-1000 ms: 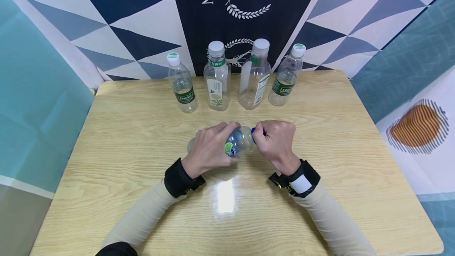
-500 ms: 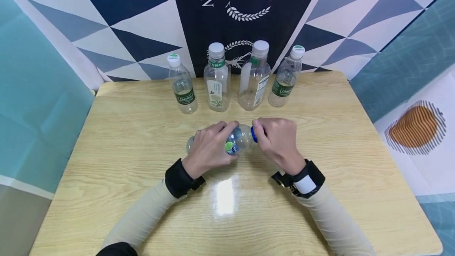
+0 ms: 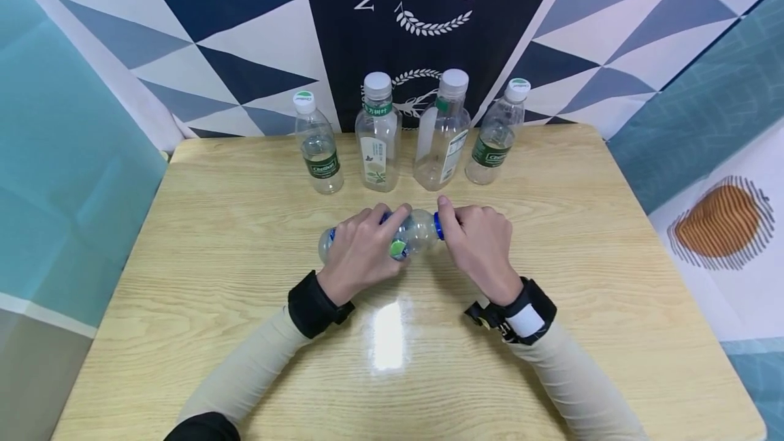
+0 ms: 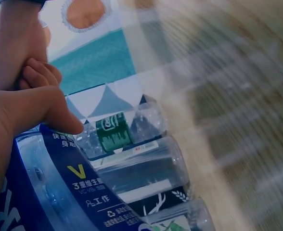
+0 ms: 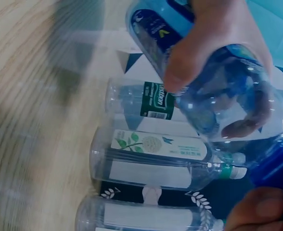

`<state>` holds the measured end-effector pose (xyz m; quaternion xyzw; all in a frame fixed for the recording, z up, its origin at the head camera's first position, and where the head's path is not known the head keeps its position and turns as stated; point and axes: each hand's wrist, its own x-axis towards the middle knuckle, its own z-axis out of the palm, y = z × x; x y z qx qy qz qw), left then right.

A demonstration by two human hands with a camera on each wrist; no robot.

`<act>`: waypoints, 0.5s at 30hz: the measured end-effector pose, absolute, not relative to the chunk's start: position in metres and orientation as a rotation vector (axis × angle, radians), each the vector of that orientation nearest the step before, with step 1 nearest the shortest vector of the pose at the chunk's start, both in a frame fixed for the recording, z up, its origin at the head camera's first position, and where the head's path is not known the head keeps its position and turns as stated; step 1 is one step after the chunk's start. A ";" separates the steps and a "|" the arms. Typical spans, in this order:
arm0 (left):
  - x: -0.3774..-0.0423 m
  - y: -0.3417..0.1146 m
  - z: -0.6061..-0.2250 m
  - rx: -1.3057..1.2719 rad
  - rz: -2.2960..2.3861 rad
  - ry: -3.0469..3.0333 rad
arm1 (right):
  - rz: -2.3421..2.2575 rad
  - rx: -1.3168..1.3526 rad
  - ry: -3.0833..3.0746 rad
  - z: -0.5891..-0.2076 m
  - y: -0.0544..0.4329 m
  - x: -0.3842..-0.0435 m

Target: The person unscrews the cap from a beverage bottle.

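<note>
A clear plastic bottle (image 3: 418,229) with a blue label lies sideways between my two hands in the head view. My left hand (image 3: 363,245) grips its body from above, thumb and fingers on opposite sides. At the neck end is a blue cap (image 3: 439,226), held by my right hand (image 3: 482,243), whose thumb runs along it while the other fingers curl. The right wrist view shows the clear shoulder and the blue cap (image 5: 276,166) close to my right fingers. In the left wrist view the blue label (image 4: 79,178) fills the lower left.
Behind my hands, upright along the table's back edge, stand a green-labelled bottle (image 3: 321,155), two squarish clear bottles (image 3: 376,145) with white caps, and another green-labelled bottle (image 3: 492,145). A patterned cloth (image 3: 245,39) hangs behind the wooden table (image 3: 233,223).
The right hand has turned on the cap: its thumb now reaches further up and straighter, and more of the blue cap shows. The left hand keeps its grip on the bottle, which tilts slightly more.
</note>
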<state>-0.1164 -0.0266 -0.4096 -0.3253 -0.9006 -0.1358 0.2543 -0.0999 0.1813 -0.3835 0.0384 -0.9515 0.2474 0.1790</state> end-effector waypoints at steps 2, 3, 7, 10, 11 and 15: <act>-0.116 -0.027 -0.408 -0.904 -0.439 -2.476 | 0.700 0.175 -2.618 -0.385 0.182 -0.101; -0.117 -0.027 -0.407 -0.916 -0.476 -2.497 | 0.690 0.212 -2.580 -0.386 0.182 -0.101; -0.118 -0.029 -0.403 -0.969 -0.643 -2.574 | 0.608 0.381 -2.431 -0.387 0.185 -0.103; -0.119 -0.030 -0.401 -0.991 -0.706 -2.606 | 0.556 0.489 -2.359 -0.385 0.188 -0.106; -0.119 -0.031 -0.401 -0.993 -0.710 -2.608 | 0.550 0.515 -2.351 -0.384 0.189 -0.106; -0.119 -0.031 -0.401 -0.979 -0.668 -2.593 | 0.588 0.551 -2.391 -0.381 0.191 -0.106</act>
